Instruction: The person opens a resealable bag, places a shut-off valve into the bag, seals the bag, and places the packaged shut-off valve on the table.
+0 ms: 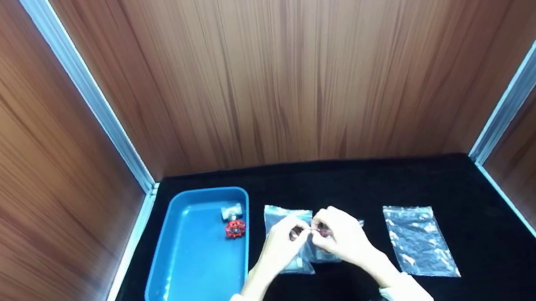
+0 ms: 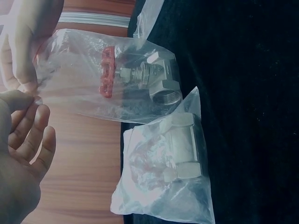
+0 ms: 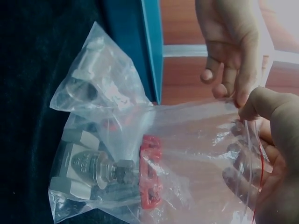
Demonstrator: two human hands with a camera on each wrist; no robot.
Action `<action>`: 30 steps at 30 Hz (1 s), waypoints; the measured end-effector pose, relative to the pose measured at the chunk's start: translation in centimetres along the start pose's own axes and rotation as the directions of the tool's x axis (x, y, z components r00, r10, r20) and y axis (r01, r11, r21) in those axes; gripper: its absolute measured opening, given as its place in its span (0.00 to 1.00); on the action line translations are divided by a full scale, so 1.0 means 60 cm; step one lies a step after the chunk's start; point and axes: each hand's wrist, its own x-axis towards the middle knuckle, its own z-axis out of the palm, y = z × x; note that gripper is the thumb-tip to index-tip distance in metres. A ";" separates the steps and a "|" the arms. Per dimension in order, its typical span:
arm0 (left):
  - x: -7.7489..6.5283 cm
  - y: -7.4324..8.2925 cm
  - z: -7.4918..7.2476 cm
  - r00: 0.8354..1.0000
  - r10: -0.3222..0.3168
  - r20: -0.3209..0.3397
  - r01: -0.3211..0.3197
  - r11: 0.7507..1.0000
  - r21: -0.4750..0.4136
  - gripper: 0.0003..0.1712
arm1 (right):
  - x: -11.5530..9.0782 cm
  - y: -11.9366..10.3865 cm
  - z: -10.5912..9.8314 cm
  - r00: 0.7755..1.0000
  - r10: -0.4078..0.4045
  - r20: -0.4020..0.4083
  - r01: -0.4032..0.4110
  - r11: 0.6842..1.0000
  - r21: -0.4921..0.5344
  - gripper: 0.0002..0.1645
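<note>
My left hand [image 1: 281, 247] and right hand [image 1: 346, 237] meet over the black surface. Between thumb and fingertips, both pinch the top edge of a clear zip bag [image 3: 205, 140] with a red line along its seal. Inside that bag is a metal valve [image 3: 86, 165] with a red handwheel [image 3: 150, 172], at the end away from my hands. In the left wrist view the fingertips of the two hands nearly touch at the bag's mouth. A second bagged valve [image 2: 182, 144] lies close beside the first bag, its body showing through the plastic.
A blue tray [image 1: 161, 283] stands to the left, holding an unwrapped valve [image 1: 234, 222] with a red handwheel near its right wall. Off to the right a flat clear bag [image 1: 420, 240] lies on the black cloth [image 1: 485, 225]. Wood-grain panels [image 1: 257, 69] enclose the back and sides.
</note>
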 end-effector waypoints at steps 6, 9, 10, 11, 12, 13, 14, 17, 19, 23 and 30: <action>0.000 0.002 -0.001 1.000 0.004 -0.011 -0.004 1.000 -0.006 0.03 | 0.001 -0.004 -0.005 0.998 0.050 0.031 -0.050 0.999 0.002 0.11; 0.000 0.003 -0.002 1.000 0.005 -0.006 -0.005 1.000 -0.008 0.03 | 0.000 -0.005 -0.009 0.994 0.093 0.052 -0.094 0.996 0.010 0.11; 0.000 0.003 -0.002 1.000 0.002 -0.005 -0.002 1.000 -0.005 0.03 | -0.001 -0.005 -0.010 0.993 0.105 0.059 -0.106 0.994 0.009 0.11; -0.001 0.003 -0.002 1.000 -0.002 -0.004 0.002 1.000 -0.002 0.02 | -0.001 -0.004 -0.012 0.991 0.115 0.065 -0.116 0.993 0.005 0.11; -0.001 0.003 -0.002 1.000 -0.006 -0.006 0.006 1.000 0.000 0.03 | -0.002 -0.004 -0.013 0.990 0.122 0.072 -0.122 0.993 0.001 0.11; -0.002 0.003 -0.002 1.000 -0.010 -0.008 0.010 1.000 0.004 0.03 | -0.003 -0.003 -0.015 0.989 0.126 0.077 -0.126 0.992 -0.004 0.11; -0.002 0.002 -0.002 1.000 -0.011 -0.011 0.011 1.000 0.004 0.03 | -0.003 -0.002 -0.016 0.989 0.128 0.080 -0.127 0.992 -0.008 0.11; -0.004 0.000 -0.001 1.000 -0.011 -0.020 0.011 1.000 -0.003 0.03 | -0.005 0.001 -0.019 0.989 0.123 0.079 -0.122 0.992 -0.011 0.12; -0.005 -0.001 -0.001 1.000 -0.008 -0.025 0.008 1.000 -0.007 0.02 | -0.005 0.002 -0.019 0.992 0.106 0.073 -0.105 0.994 -0.013 0.13; -0.005 0.000 -0.001 1.000 -0.008 -0.026 0.008 1.000 -0.010 0.03 | -0.004 0.004 -0.018 0.995 0.077 0.055 -0.076 0.997 -0.017 0.12; -0.005 0.002 -0.003 1.000 0.005 -0.027 -0.006 1.000 -0.018 0.03 | -0.006 0.008 -0.013 0.999 0.035 0.020 -0.034 0.999 -0.030 0.11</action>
